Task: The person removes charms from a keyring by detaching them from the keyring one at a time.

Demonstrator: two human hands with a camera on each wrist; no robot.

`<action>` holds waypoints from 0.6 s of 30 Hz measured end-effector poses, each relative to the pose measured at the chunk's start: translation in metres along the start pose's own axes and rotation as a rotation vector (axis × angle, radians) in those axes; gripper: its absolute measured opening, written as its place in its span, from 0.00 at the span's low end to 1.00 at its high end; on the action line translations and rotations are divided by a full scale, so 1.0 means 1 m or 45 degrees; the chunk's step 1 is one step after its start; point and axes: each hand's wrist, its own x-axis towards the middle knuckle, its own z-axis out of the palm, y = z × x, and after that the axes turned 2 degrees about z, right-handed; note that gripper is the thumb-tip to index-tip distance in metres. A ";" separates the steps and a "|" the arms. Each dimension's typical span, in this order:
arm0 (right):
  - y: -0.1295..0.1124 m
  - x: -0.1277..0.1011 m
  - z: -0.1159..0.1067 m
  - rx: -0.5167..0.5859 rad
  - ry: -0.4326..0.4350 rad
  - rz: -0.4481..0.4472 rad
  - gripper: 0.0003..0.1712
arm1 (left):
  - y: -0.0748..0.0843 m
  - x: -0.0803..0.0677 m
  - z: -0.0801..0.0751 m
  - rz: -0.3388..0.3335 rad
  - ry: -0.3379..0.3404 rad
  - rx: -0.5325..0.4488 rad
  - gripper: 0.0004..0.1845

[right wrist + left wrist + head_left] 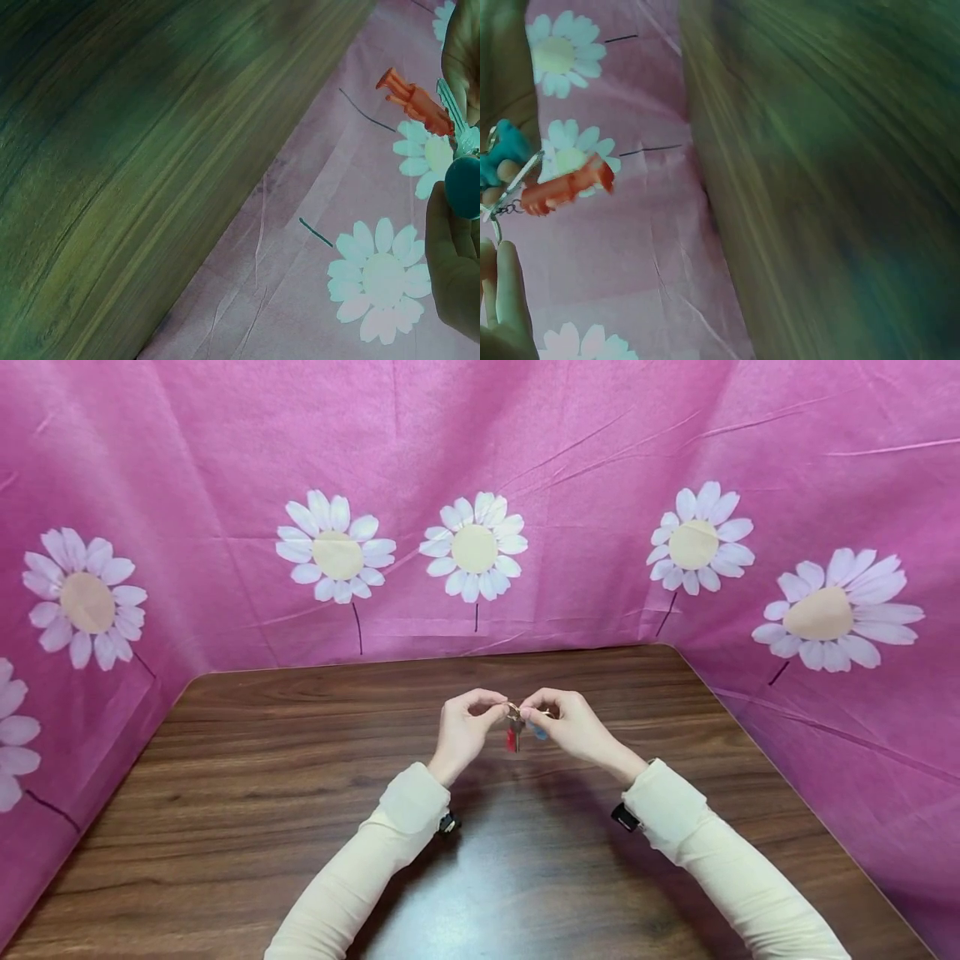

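Above the middle of the table, my left hand (465, 733) pinches a metal key ring (513, 707) between thumb and fingertips. Opposite it, my right hand (576, 723) pinches the other side, by a blue charm (539, 732). From the ring hang a silver key (518, 737) and a red charm (512, 741). The left wrist view shows the red charm (568, 187) as a small figure-like piece on a short chain. In the right wrist view, a rounded teal piece (463, 187) lies against the right fingers, partly cut off by the frame, with the key (451, 103) beyond.
Under both hands lies a dark wood-grain table (300, 760). A pink cloth (570, 435) with large white daisies stands round its back and sides. Each forearm has a pale sleeve, with a black device (625, 817) under the right cuff.
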 end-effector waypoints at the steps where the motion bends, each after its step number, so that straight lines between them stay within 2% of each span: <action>1: 0.000 0.000 0.000 0.006 0.003 0.000 0.07 | 0.004 -0.002 0.000 -0.004 -0.019 -0.020 0.07; 4: 0.000 0.001 0.000 0.021 0.021 0.006 0.08 | 0.015 -0.007 0.000 0.020 -0.082 -0.063 0.10; 6: 0.001 0.001 0.000 0.032 0.040 0.008 0.08 | 0.016 -0.010 0.002 0.051 -0.118 -0.077 0.13; 8: 0.002 0.002 0.001 0.050 0.060 0.006 0.08 | 0.016 -0.012 0.004 0.123 -0.126 -0.047 0.15; 12: 0.002 0.004 0.002 0.100 0.073 0.003 0.08 | 0.011 -0.013 0.010 0.264 -0.064 0.034 0.17; 18: -0.001 0.004 0.005 0.178 0.078 0.023 0.09 | -0.016 -0.008 0.018 0.308 0.018 0.072 0.17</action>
